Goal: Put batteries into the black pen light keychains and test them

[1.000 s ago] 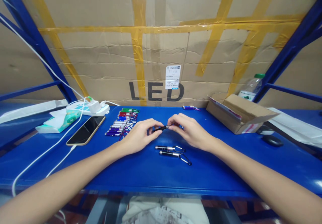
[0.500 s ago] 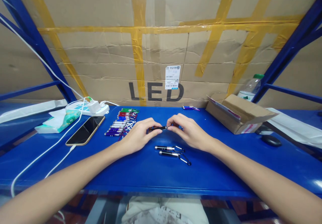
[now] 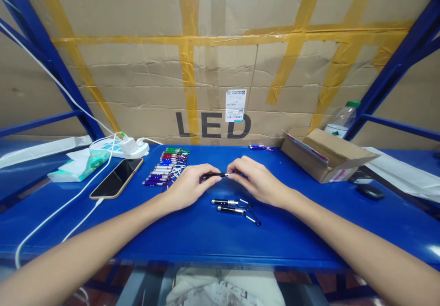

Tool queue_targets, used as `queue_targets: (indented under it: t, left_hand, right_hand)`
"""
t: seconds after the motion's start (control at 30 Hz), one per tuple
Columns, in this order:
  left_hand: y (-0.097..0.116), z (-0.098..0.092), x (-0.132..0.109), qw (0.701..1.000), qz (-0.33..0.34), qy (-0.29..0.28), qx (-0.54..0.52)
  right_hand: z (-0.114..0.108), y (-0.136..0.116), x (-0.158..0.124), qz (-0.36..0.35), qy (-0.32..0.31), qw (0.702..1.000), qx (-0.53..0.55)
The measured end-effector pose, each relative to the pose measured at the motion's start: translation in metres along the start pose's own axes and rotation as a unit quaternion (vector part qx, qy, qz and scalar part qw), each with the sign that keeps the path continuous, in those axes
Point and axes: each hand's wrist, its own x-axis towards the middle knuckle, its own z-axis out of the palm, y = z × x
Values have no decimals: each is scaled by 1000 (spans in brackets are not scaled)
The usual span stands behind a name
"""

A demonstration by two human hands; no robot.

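Note:
Between my two hands is a small black keychain flashlight [image 3: 215,175], held level above the blue table. My left hand [image 3: 187,182] pinches its barrel between thumb and fingers. At its silvery right end, the fingertips of my right hand [image 3: 256,177] are closed on it; they hide most of that end. Below my hands lie two more black flashlights, an upper one [image 3: 223,202] and a lower one [image 3: 231,210], each with a black carabiner clip to the right. Left of my hands, several flashlights in purple, silver, blue, red and green [image 3: 167,166] form a column.
A blue flashlight [image 3: 256,147] lies by the cardboard wall. To the left are a phone [image 3: 117,179] on a white cable, a tissue pack [image 3: 80,166] and a power strip [image 3: 139,149]. An open cardboard box [image 3: 305,159], a mouse [image 3: 370,191] and a bottle [image 3: 342,119] stand right.
The held flashlight has turned slightly in my fingers and sits a touch more level. Both hands stay in nearly the same place.

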Motion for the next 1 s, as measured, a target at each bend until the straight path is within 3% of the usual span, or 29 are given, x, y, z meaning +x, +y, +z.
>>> queue_targets:
  t: [0.37,1.0]
  left_hand:
    - [3,0,0,998,-35,-14,-40]
    - [-1,1,-2,999,-19,-33,-36]
  right_hand:
    - [0,-2,0,-10,-4,1000,-14]
    - [7,-1,-2,14,-14,1000,23]
